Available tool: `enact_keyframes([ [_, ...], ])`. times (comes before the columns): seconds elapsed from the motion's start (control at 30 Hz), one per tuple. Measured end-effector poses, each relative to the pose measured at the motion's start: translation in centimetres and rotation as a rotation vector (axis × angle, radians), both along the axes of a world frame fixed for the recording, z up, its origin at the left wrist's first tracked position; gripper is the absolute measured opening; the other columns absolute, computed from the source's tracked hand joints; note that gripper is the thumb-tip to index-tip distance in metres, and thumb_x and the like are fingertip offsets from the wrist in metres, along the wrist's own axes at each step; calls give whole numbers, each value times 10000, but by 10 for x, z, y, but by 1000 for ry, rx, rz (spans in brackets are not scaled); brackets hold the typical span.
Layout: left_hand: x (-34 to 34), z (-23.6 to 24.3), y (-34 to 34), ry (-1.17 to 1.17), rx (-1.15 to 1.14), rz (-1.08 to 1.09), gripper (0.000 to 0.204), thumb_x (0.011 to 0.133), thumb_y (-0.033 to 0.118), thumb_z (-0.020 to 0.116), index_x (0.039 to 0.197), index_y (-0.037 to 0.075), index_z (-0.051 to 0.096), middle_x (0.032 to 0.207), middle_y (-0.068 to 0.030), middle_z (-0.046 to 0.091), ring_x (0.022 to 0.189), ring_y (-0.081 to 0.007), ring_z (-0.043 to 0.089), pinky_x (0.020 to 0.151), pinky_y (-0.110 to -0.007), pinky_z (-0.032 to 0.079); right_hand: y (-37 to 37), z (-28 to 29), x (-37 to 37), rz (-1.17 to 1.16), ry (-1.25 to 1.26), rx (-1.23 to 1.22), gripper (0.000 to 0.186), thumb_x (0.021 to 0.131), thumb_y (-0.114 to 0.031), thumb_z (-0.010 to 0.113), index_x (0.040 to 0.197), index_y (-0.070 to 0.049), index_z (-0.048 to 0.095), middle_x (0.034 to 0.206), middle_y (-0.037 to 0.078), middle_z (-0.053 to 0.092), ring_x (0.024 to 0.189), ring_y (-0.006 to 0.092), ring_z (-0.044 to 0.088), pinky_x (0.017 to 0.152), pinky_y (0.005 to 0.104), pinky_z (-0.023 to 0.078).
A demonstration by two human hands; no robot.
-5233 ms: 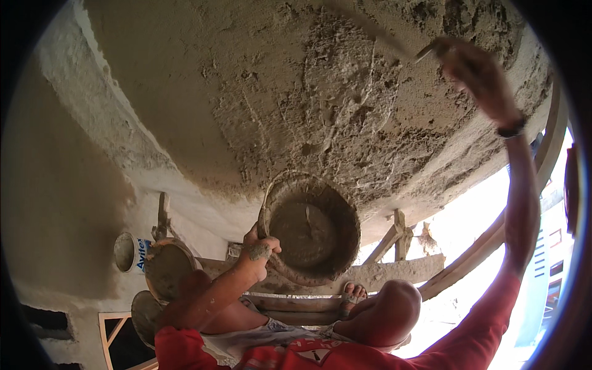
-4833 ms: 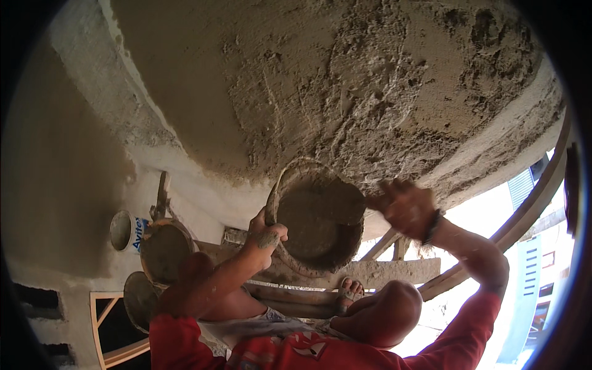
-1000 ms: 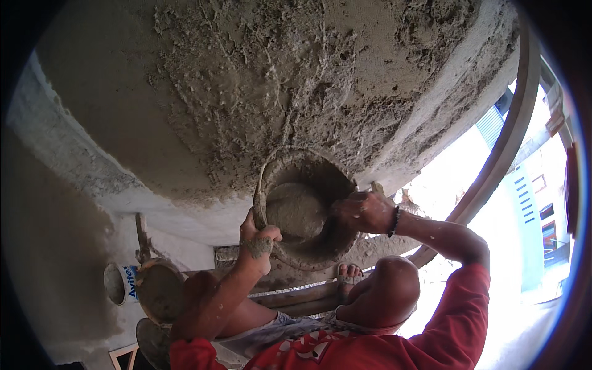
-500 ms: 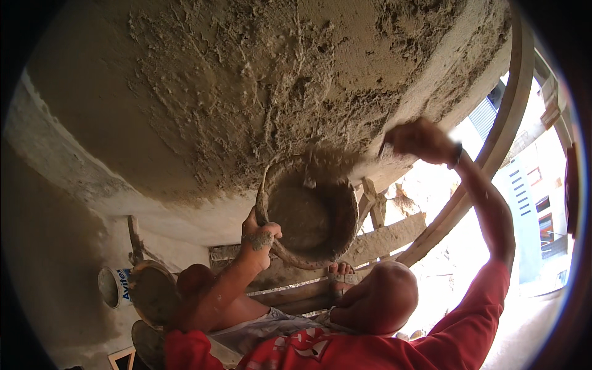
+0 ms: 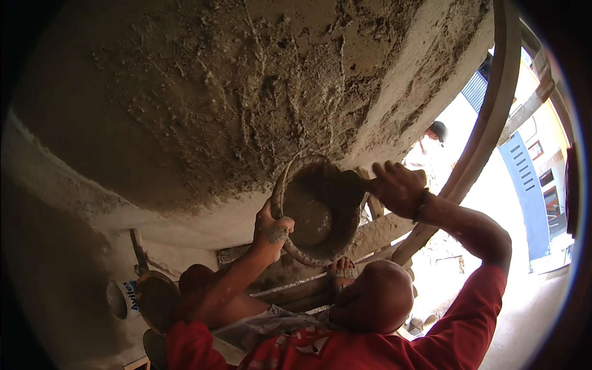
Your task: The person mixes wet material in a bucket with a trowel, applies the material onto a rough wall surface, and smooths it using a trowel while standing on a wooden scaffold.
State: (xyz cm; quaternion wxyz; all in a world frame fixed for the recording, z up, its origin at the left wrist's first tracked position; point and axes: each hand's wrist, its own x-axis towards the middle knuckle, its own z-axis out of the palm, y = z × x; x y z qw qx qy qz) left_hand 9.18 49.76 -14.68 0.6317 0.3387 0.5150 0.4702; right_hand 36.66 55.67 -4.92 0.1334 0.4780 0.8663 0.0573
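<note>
My left hand [image 5: 271, 229] is closed round the left rim of a round, mortar-smeared bucket [image 5: 316, 261], and wet mortar sticks to its back. Grey wet mortar [image 5: 308, 217] lies inside the bucket, which is tipped up against the foot of the plastered wall [image 5: 246, 98]. At the bucket's right side, my right hand [image 5: 399, 188] grips what looks like a trowel [image 5: 343, 190]. Its dark blade reaches over the bucket opening; shadow hides its edge. Rough, fresh mortar covers the middle of the wall, with smoother plaster at the left.
Wooden planks [image 5: 385, 234] run below the bucket, by my foot [image 5: 342, 269]. A curved-looking wooden post [image 5: 487, 148] rises at the right. At the lower left stand a white bucket [image 5: 122, 300] and a second round container [image 5: 155, 300]. Another person [image 5: 431, 137] is outside, beyond the wall's edge.
My right hand has come down from beside the wall to the bucket, bringing the trowel over its opening. The left hand keeps its hold on the rim. A person has appeared outside.
</note>
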Motion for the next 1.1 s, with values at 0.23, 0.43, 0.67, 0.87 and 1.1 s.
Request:
enact_keyframes([
  [0.23, 40, 4, 18, 134, 138, -62, 650, 634, 4, 502, 1283, 22, 465, 908, -33, 524, 706, -109, 464, 635, -240, 420, 12, -98, 34, 236, 71, 33, 277, 830, -268, 529, 1073, -155, 599, 968, 94, 603, 900, 265, 604, 770, 402, 509],
  [0.43, 61, -10, 23, 107, 188, -35, 688, 617, 15, 480, 1304, 9, 445, 914, -25, 516, 708, -100, 440, 627, -216, 408, -15, -131, 52, 254, 338, -53, 274, 800, -158, 565, 1065, -141, 633, 1005, 99, 634, 803, 264, 637, 712, 384, 546],
  [0.67, 60, -2, 23, -50, -19, 44, 686, 614, 6, 523, 1294, 24, 439, 879, -22, 487, 636, -107, 422, 605, -262, 410, -4, -108, 59, 204, 657, -41, 302, 778, -140, 627, 1080, -118, 627, 875, 86, 628, 790, 240, 626, 632, 361, 540],
  [0.87, 44, -17, 22, -85, -97, 136, 722, 642, 5, 557, 1342, 41, 382, 860, -35, 494, 625, -120, 441, 617, -289, 423, 2, -29, 54, 264, 638, 49, 334, 768, -95, 644, 1102, -115, 638, 919, 33, 637, 797, 216, 615, 643, 348, 540],
  [1.1, 38, -52, 22, -78, -149, 136, 634, 649, 7, 552, 1271, 35, 431, 829, -36, 494, 594, -128, 447, 609, -290, 416, 17, 35, 66, 340, 412, -177, 183, 803, -126, 645, 984, -121, 668, 946, 26, 669, 759, 214, 645, 687, 337, 543],
])
